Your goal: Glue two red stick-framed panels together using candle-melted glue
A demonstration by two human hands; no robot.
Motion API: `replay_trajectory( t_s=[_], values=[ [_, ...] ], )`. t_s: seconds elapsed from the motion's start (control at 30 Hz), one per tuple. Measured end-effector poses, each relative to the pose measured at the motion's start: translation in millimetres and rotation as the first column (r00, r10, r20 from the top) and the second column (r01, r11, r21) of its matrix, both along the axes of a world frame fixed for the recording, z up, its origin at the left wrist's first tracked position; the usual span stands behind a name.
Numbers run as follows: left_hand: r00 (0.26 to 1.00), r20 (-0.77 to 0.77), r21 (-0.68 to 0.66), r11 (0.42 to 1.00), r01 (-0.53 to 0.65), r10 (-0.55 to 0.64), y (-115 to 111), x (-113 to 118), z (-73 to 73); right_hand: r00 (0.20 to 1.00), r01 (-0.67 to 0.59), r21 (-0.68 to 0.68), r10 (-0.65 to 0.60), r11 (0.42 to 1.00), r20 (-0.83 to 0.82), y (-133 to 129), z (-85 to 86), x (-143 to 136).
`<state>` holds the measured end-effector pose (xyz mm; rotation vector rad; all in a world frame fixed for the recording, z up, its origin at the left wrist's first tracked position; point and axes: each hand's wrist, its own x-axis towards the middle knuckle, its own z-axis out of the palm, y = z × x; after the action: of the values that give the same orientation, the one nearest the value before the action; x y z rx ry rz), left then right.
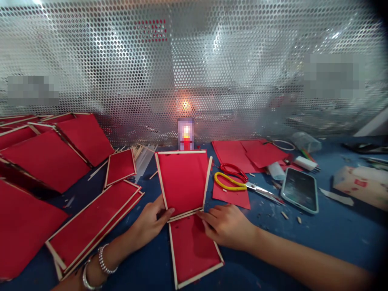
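Note:
An upper red card panel (183, 182), edged with pale wooden sticks, stands raised in front of me. Its lower edge meets a second framed red panel (194, 250) that lies on the table. My left hand (153, 216) grips the upper panel at its lower left corner, thumb in front and fingers partly hidden behind. At the right end of the seam, my right hand (227, 224) has its fingers bent and pressed together on the stick edge of the same panel. The stick on the upper panel's right side leans slightly outward.
Framed red panels (91, 230) lie stacked at left, near larger red boxes (45, 157). Behind the work, a blurred candle (186, 139) glows before a perforated metal sheet (194, 72). At right are scissors (232, 182), red sheets (236, 155), a phone (300, 190) and a tissue box (360, 186).

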<state>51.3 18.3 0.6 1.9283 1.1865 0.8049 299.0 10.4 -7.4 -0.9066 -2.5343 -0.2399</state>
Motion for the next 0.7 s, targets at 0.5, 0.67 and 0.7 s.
replay_trajectory(
  t_s=[0.5,0.67,0.7],
  values=[
    [0.99,-0.112,0.053,0.994,0.091,-0.085,-2.4,-3.5,5.1,0.998,-0.014,0.015,0.013,1.0,0.062,-0.9,0.7,-1.3],
    [0.988,-0.128,0.054,0.994,0.095,-0.088,-3.0,-2.3,6.7,0.999,-0.015,-0.004,0.015,1.0,0.045,-1.7,3.6,-1.0],
    [0.99,-0.11,0.048,0.994,0.097,-0.091,-2.9,-1.8,6.8,0.999,-0.017,-0.014,0.018,1.0,0.032,-1.9,4.2,-0.5]
  ],
)
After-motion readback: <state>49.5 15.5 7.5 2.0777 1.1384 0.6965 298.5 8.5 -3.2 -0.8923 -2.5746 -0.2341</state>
